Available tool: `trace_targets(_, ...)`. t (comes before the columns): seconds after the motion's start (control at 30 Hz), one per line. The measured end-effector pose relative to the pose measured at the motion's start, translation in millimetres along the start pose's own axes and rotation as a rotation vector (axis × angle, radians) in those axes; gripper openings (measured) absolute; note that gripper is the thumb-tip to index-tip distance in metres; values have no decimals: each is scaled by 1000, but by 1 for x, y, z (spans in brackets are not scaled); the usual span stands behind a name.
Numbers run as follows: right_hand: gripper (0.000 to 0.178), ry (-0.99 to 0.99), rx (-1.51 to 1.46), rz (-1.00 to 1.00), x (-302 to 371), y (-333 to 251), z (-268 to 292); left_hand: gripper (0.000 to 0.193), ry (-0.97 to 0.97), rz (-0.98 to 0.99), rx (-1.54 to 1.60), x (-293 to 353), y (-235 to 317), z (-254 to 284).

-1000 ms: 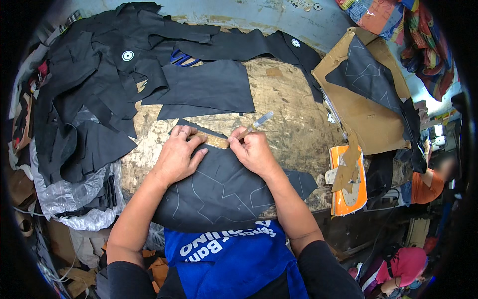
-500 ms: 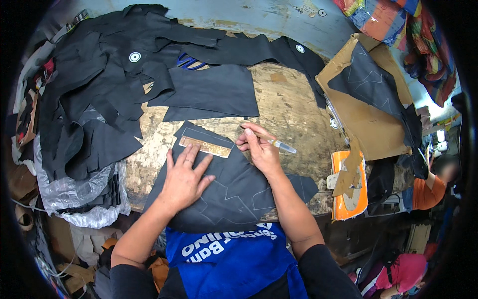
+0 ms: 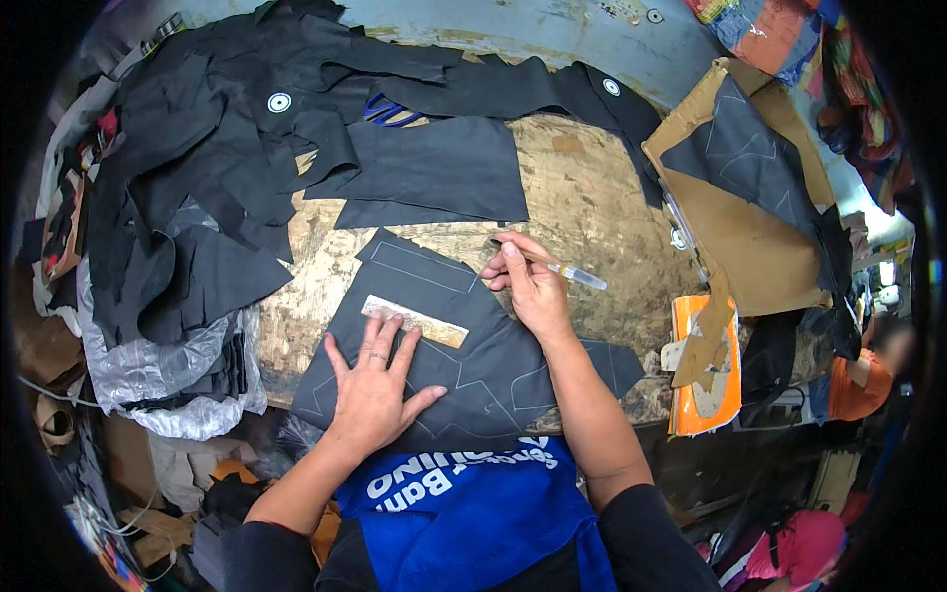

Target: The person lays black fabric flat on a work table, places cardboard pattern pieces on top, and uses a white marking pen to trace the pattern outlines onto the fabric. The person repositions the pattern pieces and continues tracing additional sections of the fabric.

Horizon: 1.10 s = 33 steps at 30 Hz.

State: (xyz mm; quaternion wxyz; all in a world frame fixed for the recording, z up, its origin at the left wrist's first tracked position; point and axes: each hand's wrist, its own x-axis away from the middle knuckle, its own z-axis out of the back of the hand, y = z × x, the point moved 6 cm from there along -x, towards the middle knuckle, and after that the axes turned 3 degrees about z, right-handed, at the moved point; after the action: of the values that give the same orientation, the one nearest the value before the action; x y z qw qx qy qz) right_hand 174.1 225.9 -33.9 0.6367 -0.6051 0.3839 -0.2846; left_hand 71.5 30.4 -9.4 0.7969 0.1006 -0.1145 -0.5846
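Sheet (image 3: 473,345), black, thin, with pale outlines drawn on it: laid at the near middle of the bench (image 3: 602,232), near edge just beside blue cloth (image 3: 464,518). Judged light and soft, easily creased or shifted, not fragile. Best pressed flat under spread fingers, or lifted by two opposite corners so that the lines are not rubbed.

Left hand (image 3: 373,395) laid palm down on the sheet, fingers spread apart, tips rested on the near edge of a strip (image 3: 434,328). Strip pale and straight; judged stiff, liable to slide, better steadied from above than pinched. Beyond it, a long narrow outline is seen on the sheet.

Right hand (image 3: 533,296) held by the sheet's far right edge, thumb and fingers closed on a pen (image 3: 572,273); contact with the sheet cannot be told.

Well right, an orange pad (image 3: 730,380); farther, bent cardboard (image 3: 760,257). Left, plastic (image 3: 197,422), with black scraps (image 3: 168,168) heaped beyond. Far middle, a flat black piece (image 3: 434,168); blue handles (image 3: 380,111) partly covered past it.
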Motion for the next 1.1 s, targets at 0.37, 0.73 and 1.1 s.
trace_targets(0.37, 31, -12, -15, -21, -1, 0, 0, 80, -116, 102, -56, 20, -4, 13)
trace_targets(0.73, 31, 15, -72, -37, -3, 3, 1, 83, 8, 113, -2, -29, -2, 4)
trace_targets(1.1, 32, 1, -99, -35, -1, 2, 1, 82, 43, 171, 36, -28, -8, 1)
